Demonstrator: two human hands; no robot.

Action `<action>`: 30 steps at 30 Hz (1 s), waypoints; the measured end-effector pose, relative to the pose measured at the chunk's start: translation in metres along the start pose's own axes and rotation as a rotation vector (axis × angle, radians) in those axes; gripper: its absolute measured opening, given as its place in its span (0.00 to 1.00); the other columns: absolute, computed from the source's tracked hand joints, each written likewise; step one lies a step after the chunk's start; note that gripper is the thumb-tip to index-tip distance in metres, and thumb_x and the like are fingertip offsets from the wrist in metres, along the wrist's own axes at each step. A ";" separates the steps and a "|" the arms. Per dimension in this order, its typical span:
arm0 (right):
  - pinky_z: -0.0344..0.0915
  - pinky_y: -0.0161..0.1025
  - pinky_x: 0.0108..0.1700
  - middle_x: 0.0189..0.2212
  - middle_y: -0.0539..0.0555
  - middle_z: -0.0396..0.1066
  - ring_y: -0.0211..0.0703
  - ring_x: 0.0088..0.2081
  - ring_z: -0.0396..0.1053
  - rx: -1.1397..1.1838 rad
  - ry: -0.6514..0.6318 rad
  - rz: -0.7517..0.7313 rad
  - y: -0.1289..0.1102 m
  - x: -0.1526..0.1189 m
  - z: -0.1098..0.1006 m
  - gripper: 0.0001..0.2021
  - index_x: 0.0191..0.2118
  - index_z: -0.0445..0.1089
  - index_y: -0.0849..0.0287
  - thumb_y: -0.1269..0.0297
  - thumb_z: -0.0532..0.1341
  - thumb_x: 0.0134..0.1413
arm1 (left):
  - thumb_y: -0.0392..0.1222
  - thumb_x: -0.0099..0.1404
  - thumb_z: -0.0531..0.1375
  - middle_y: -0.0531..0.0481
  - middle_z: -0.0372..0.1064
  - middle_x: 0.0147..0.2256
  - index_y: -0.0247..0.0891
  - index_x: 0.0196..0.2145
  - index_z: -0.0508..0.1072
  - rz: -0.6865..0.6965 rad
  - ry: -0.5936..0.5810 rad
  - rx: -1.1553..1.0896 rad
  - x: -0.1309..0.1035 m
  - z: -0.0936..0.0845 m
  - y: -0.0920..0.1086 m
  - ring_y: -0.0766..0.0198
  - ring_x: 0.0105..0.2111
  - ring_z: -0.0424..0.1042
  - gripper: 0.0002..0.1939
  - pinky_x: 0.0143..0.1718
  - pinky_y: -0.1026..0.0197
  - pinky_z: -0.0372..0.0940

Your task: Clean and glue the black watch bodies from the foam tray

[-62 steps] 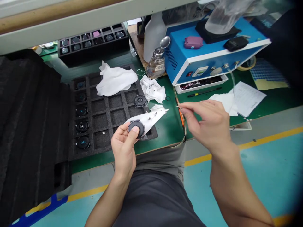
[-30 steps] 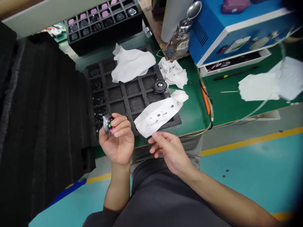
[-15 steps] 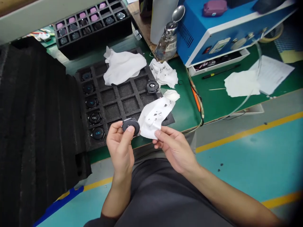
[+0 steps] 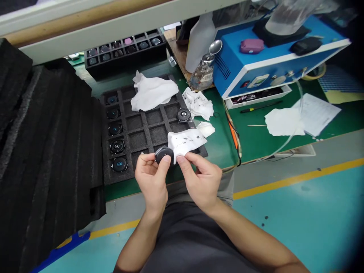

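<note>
Pinched between the thumb and fingers of my left hand point(image 4: 152, 182) is a round black watch case point(image 4: 162, 151) without a strap. My right hand point(image 4: 200, 180) grips a white wiping cloth point(image 4: 189, 139) marked with black smudges, its bunched edge right beside the watch case; I cannot tell whether they touch. Both are held over the near edge of a black foam tray point(image 4: 143, 131). Several round watch cases sit in the tray's left column, among them one with a blue mark point(image 4: 119, 163). Another watch case point(image 4: 184, 114) lies at the tray's right side.
A white cloth point(image 4: 153, 93) covers the tray's far cells, with a stained crumpled cloth point(image 4: 199, 104) beside it. A glass dispenser bottle point(image 4: 203, 74) stands near a blue machine point(image 4: 244, 68). Stacked black foam point(image 4: 51, 151) rises at left. A second foam tray point(image 4: 125, 57) sits behind.
My right hand has moved in toward my left, bringing the cloth up to the watch case. The cloth is now folded more sideways. The camera view has shifted.
</note>
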State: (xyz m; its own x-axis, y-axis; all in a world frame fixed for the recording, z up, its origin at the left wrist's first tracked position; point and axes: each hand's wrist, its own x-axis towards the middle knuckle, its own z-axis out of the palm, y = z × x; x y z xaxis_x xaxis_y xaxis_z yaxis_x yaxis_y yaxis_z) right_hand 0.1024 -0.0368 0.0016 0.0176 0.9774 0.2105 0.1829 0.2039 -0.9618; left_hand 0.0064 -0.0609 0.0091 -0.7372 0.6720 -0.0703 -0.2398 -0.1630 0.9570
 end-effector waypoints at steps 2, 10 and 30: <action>0.73 0.41 0.34 0.27 0.51 0.78 0.42 0.26 0.72 -0.068 0.008 -0.083 0.002 -0.002 0.003 0.06 0.34 0.78 0.53 0.61 0.65 0.61 | 0.37 0.54 0.74 0.53 0.74 0.32 0.37 0.35 0.72 0.124 0.038 0.104 -0.003 0.002 -0.004 0.68 0.32 0.76 0.16 0.36 0.66 0.71; 0.74 0.44 0.35 0.25 0.53 0.77 0.45 0.26 0.73 -0.214 0.015 -0.169 0.007 0.000 0.008 0.08 0.33 0.74 0.52 0.61 0.61 0.64 | 0.35 0.55 0.71 0.51 0.74 0.33 0.38 0.35 0.76 0.302 0.047 0.331 -0.007 0.008 -0.015 0.65 0.33 0.77 0.10 0.35 0.64 0.73; 0.76 0.43 0.45 0.38 0.52 0.77 0.42 0.39 0.76 0.426 -0.024 0.025 -0.059 0.106 -0.034 0.09 0.41 0.72 0.53 0.54 0.65 0.60 | 0.39 0.51 0.74 0.51 0.74 0.35 0.37 0.37 0.75 -0.090 0.039 -0.161 0.032 -0.008 0.013 0.66 0.34 0.73 0.17 0.38 0.63 0.70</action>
State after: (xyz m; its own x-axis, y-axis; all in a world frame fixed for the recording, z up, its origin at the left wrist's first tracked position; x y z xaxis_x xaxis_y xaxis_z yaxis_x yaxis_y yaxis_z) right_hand 0.1271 0.0530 0.0867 -0.0073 0.9824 0.1868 -0.2394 0.1797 -0.9541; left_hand -0.0252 -0.0475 0.0172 -0.7312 0.6613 -0.1674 -0.4015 -0.2188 0.8893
